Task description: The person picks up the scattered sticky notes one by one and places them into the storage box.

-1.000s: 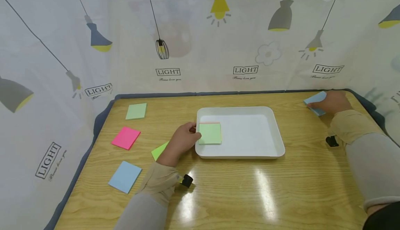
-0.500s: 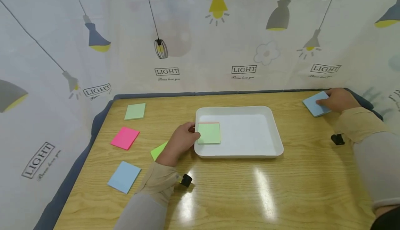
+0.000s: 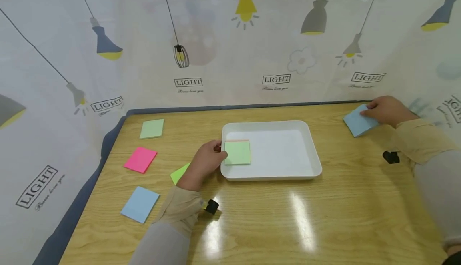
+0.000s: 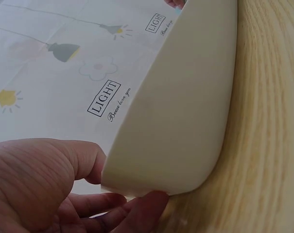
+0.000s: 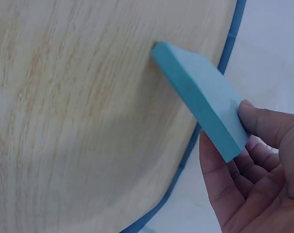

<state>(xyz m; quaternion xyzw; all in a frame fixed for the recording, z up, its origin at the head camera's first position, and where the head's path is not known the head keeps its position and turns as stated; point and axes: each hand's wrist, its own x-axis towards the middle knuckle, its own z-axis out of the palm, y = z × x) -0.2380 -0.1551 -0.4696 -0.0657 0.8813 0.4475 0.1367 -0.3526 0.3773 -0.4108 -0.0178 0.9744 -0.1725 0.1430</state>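
Note:
At the back right of the table, my right hand (image 3: 390, 111) pinches a blue sticky note pad (image 3: 360, 121) between thumb and fingers. The right wrist view shows the same blue sticky note pad (image 5: 202, 92) tilted, with its far corner close to the wood. My left hand (image 3: 205, 161) grips the left wall of a white tray (image 3: 281, 178), thumb at the rim and fingers against the outside in the left wrist view. Inside the tray, by my left thumb, lies a light green sticky note pad (image 3: 237, 153) with a thin orange edge showing behind it.
On the table's left are a pale green pad (image 3: 152, 129), a pink pad (image 3: 141, 159) and another blue pad (image 3: 140, 204). A lime green pad (image 3: 178, 173) is partly hidden under my left forearm. A printed curtain (image 3: 230, 57) hangs behind the table.
My right hand has shifted its hold on the blue sticky note pad, from its side to its far right edge, and the pad now tilts. The left hand keeps its place at the tray.

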